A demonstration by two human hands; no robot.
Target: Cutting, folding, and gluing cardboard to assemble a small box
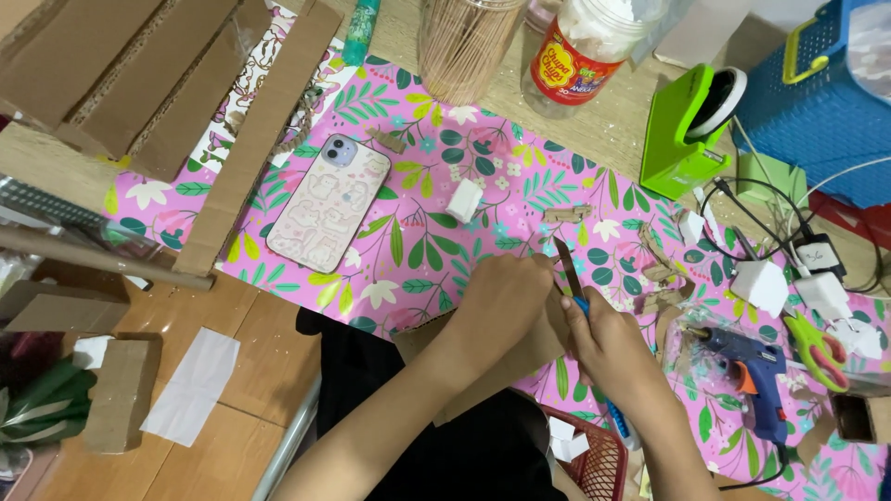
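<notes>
Left hand [501, 301] closed on a flat piece of brown cardboard [483, 362], pinning it near the front edge of the worktop [613, 121] over the pink floral wrapping paper [418, 232]. Right hand [608, 348] wrapped around a blue-handled cutter [574, 283], dark blade pointing away toward the far side, tip just beside the left thumb and touching the cardboard's far edge (exact contact point hidden by the fingers). To the left on the paper, a phone in a pale pink case [328, 202], lying face down and tilted; between it and the hands, a small white block [463, 199]. Further left, long cardboard strips [260, 139] overlapping the paper's edge. To the right, near the right hand, a blue glue gun [747, 366] in a clear bag, with green-handled scissors [815, 350] just beyond it. On the far side, a clear jar of wooden sticks [461, 46], a plastic tub with a red label [585, 51], a bright green tape dispenser [687, 130], and a blue basket [821, 102] at the far right corner. Small cardboard scraps [659, 269] scattered right of the blade.
</notes>
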